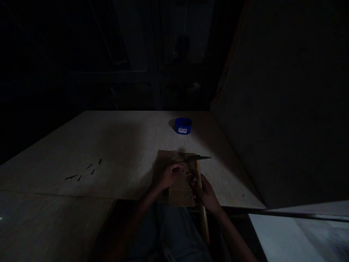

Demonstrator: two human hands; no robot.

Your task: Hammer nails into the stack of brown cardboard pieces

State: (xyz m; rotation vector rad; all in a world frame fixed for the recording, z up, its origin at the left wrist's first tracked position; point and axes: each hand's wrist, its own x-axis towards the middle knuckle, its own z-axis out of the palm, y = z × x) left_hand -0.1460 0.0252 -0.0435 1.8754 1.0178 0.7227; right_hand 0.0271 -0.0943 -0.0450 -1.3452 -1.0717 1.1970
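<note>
My right hand is closed around the wooden handle of a hammer. The hammer's dark metal head points up and away, over the far right part of a piece of corrugated cardboard. Over the middle of that cardboard, my left hand has its thumb and fingers curled together. Whatever may be between those fingertips is too small and dark to tell. The cardboard lies at the table's near edge, above my lap. Its surface looks rough and marked.
Several dark nails or screws lie scattered on the pale table to the left. A blue plastic tub with a white label stands farther back. A tall panel borders the right side. The room beyond is very dark.
</note>
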